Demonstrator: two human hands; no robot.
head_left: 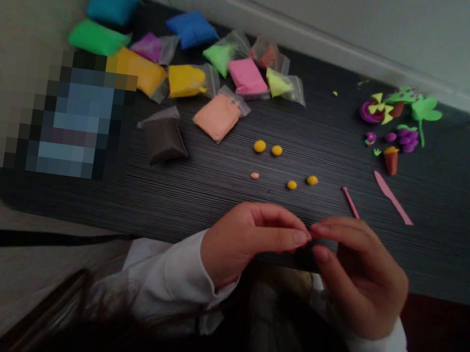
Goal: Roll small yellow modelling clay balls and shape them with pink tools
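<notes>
Near the front edge of the table, my left hand has its thumb and index finger pressed together; whatever the pinch holds is too small or hidden to make out. Facing it, my right hand has thumb and index finger apart, its index tip almost at the left fingertips. Beyond the hands lie several small yellow clay balls, among them one at the back and a speckled one. A small peach clay piece lies to their left. A pink clay stick tool and a pink plastic knife rest to the right.
Bags of coloured clay fill the back left, including a peach bag, a dark brown bag and a pink bag. Finished clay figures, such as purple grapes and a brown cone, stand back right. A blurred-out patch covers the left.
</notes>
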